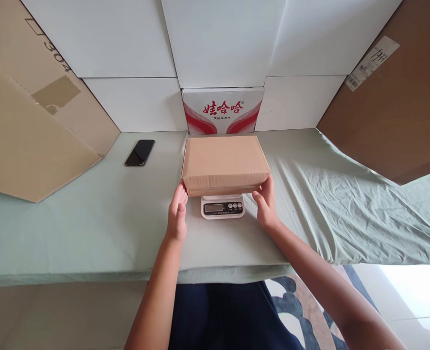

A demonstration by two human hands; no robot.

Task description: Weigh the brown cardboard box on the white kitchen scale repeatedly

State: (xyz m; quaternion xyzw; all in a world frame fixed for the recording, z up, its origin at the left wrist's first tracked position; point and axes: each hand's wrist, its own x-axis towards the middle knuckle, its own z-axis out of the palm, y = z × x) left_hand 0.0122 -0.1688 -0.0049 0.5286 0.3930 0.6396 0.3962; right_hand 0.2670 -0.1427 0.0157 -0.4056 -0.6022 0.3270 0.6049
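Observation:
A closed brown cardboard box [225, 163] rests on a small white kitchen scale [222, 207] in the middle of the table. The scale's display and buttons show below the box's front edge. My left hand [177, 214] touches the box's lower left front corner with fingers together. My right hand [266, 204] holds the lower right front corner, fingers curled against the side. Both hands sit on either side of the scale.
A black phone [140, 152] lies at the back left on the pale green cloth [91, 218]. A red-and-white printed box [222, 115] stands behind the scale. Large brown cardboard sheets [28, 121] lean at left and right [393, 107]; white panels form the back wall.

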